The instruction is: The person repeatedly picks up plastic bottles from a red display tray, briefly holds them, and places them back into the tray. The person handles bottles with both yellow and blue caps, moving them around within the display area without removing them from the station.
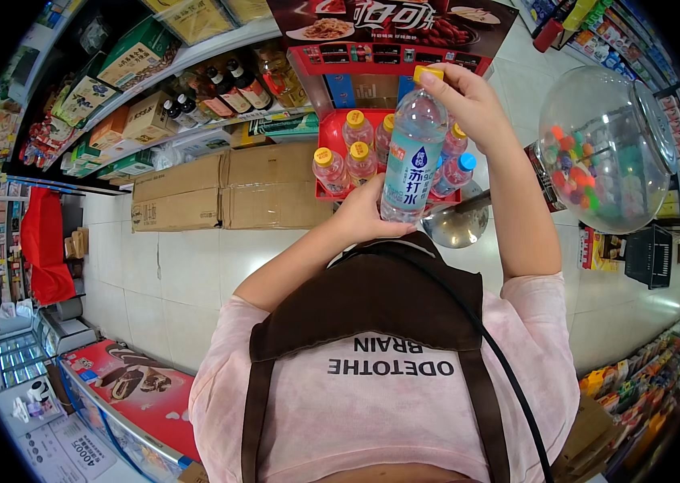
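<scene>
Upright in front of me is a clear plastic water bottle with a yellow cap and a pale blue-green label. My right hand grips it at the cap, thumb and fingers closed around the top. Low on the bottle's side, my left hand holds it near the base, with part of its fingers hidden behind. Just beyond, a red display rack carries several similar bottles with yellow caps. One bottle with a blue cap stands at the rack's right side.
Left of the rack lies a long cardboard box beneath shelves of bottled sauces. A clear globe of colourful small items stands at right, with a shiny metal bowl-like piece nearer. Farther right sits a black basket. A red-topped freezer is lower left.
</scene>
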`<action>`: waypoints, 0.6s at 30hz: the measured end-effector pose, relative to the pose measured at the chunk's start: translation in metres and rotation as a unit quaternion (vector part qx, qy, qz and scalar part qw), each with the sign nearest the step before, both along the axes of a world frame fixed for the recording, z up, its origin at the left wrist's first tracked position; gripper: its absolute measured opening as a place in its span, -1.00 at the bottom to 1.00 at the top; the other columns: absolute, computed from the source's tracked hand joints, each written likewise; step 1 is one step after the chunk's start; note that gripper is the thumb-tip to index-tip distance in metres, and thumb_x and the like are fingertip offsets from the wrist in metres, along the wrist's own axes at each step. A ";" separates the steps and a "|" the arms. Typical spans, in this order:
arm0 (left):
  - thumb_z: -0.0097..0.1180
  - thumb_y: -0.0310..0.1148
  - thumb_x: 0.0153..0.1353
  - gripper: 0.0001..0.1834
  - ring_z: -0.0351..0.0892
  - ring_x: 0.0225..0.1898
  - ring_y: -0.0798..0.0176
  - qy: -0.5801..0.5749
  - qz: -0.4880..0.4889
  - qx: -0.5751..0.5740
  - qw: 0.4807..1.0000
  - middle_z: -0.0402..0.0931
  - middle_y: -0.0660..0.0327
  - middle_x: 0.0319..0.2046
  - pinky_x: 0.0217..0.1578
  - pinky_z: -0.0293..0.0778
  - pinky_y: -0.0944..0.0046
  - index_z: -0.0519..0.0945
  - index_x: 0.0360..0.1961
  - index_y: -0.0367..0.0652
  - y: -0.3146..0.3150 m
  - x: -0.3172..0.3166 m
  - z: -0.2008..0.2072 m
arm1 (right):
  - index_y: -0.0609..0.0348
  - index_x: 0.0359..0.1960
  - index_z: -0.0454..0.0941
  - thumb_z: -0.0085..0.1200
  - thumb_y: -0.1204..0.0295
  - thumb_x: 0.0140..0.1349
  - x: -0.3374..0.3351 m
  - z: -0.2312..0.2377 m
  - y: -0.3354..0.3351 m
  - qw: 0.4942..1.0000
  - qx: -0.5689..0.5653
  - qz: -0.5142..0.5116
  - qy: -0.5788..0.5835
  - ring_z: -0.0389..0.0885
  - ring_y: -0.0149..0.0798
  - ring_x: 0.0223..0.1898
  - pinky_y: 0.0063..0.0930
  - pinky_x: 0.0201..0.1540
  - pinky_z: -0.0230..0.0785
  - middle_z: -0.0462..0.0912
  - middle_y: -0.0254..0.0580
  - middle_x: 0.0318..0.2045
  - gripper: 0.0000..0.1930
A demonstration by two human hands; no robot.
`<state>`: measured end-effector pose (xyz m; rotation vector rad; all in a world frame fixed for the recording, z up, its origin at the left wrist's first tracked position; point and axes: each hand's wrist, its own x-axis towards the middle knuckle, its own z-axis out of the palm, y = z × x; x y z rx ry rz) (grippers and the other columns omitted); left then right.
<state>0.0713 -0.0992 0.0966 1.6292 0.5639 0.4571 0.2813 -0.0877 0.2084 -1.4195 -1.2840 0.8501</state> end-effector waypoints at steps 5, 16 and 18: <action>0.42 -0.28 -0.23 -0.16 0.42 0.01 0.21 0.034 -0.028 -0.002 0.999 0.41 0.04 -0.04 0.05 0.32 0.20 0.23 0.06 -0.35 0.002 -0.003 -0.001 | 0.23 -0.18 0.50 0.12 0.13 0.13 0.003 0.000 0.002 0.998 -0.042 0.032 -0.034 0.43 -0.57 -0.32 -0.69 -0.30 0.26 0.54 -0.41 -0.38 -0.59; 0.42 -0.30 -0.22 -0.19 0.42 0.01 0.21 0.035 -0.035 -0.018 0.999 0.42 0.06 -0.05 0.04 0.32 0.21 0.25 0.05 -0.34 0.003 -0.006 -0.010 | 0.29 -0.19 0.48 0.18 0.16 0.07 0.002 0.002 0.004 0.992 -0.089 0.085 -0.018 0.44 -0.55 -0.36 -0.65 -0.29 0.29 0.52 -0.38 -0.42 -0.57; 0.42 -0.30 -0.22 -0.19 0.42 0.01 0.21 0.040 -0.038 -0.014 0.998 0.42 0.06 -0.05 0.05 0.32 0.21 0.25 0.05 -0.33 0.003 -0.007 -0.009 | 0.30 -0.20 0.48 0.18 0.19 0.06 0.005 -0.003 0.005 0.992 -0.088 0.090 -0.022 0.44 -0.55 -0.36 -0.64 -0.29 0.29 0.52 -0.38 -0.42 -0.59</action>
